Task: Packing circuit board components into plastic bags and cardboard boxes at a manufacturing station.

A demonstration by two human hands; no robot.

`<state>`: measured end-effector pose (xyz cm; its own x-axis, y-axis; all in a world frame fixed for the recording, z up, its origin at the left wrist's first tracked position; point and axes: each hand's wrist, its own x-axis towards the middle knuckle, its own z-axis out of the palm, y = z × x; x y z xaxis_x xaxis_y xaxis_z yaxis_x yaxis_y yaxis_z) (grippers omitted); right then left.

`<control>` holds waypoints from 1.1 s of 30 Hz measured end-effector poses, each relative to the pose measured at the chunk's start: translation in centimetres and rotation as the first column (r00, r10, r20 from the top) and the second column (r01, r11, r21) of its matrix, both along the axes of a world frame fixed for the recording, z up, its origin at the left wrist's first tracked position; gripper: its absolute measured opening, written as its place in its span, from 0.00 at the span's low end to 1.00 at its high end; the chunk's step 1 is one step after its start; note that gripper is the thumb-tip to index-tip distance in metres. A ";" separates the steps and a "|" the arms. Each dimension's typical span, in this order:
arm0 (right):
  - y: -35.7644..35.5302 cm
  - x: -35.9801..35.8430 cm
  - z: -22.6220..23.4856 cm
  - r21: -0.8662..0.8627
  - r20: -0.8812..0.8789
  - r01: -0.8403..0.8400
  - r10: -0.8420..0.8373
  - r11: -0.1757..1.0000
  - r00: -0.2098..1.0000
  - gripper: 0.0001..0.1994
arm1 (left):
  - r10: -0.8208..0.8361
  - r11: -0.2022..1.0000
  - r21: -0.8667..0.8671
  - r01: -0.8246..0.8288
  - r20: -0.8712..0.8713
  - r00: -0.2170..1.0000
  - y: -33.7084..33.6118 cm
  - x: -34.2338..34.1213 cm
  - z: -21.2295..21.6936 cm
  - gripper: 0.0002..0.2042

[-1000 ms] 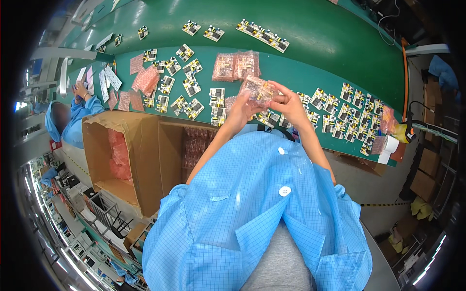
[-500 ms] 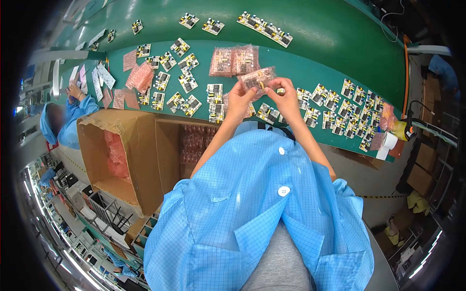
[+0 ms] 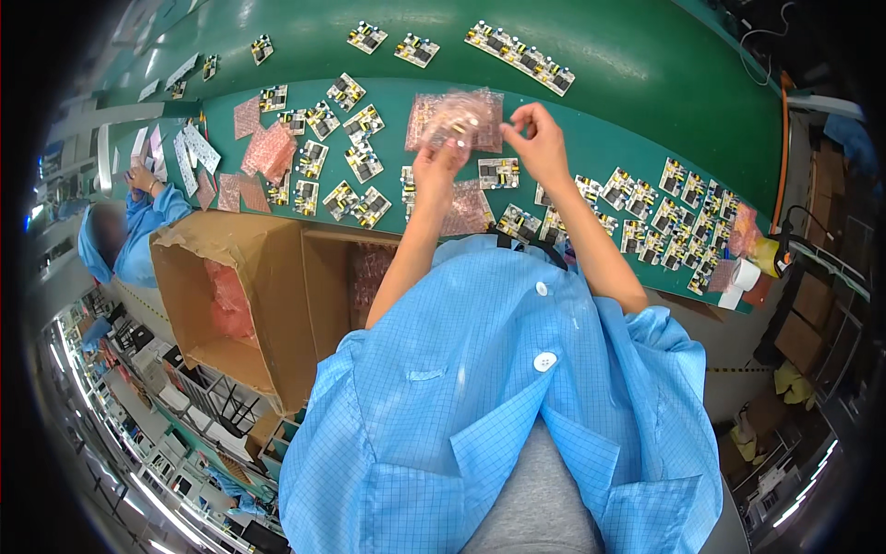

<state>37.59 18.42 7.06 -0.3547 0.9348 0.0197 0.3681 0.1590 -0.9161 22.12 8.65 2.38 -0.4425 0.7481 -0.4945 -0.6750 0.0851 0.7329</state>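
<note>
My left grip [image 3: 438, 164] pinches a bubble-wrapped circuit board [image 3: 455, 120] over the far-centre wrapped packs [image 3: 489, 109]; right grip [image 3: 539, 143] half-curled beside it, can't tell if holding. Few bagged; many bare circuit boards [image 3: 498, 173] left.

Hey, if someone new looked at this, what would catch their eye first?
Probably the blue checked smock, filling the lower middle. Above it, the left hand holds a bubble-wrapped pack that overlaps similar pink packs in view, the right hand close by. Circuit boards dot the green table on both sides.
</note>
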 end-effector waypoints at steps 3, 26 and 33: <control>0.8 1.2 -2.2 -0.077 0.008 0.034 -0.033 0.996 0.999 0.15 | 0.110 0.993 -0.041 -0.110 0.008 0.994 0.4 -2.6 -2.6 0.13; -3.1 8.9 -7.4 -0.201 0.306 -0.071 0.132 0.977 0.943 0.34 | -0.863 0.461 -0.865 0.199 -0.489 -0.123 -5.7 4.1 -1.9 0.22; -3.3 12.8 -8.1 -0.318 0.114 0.117 -0.085 0.941 0.990 0.33 | -0.861 0.430 -0.883 0.189 -0.464 -0.208 -5.8 4.0 -2.1 0.22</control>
<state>50.35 15.07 -1.06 -0.2433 0.9160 -0.3190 0.4566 -0.1820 -0.8709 26.11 2.85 0.31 -0.2405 0.8372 -0.4912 0.8600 0.4184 0.2920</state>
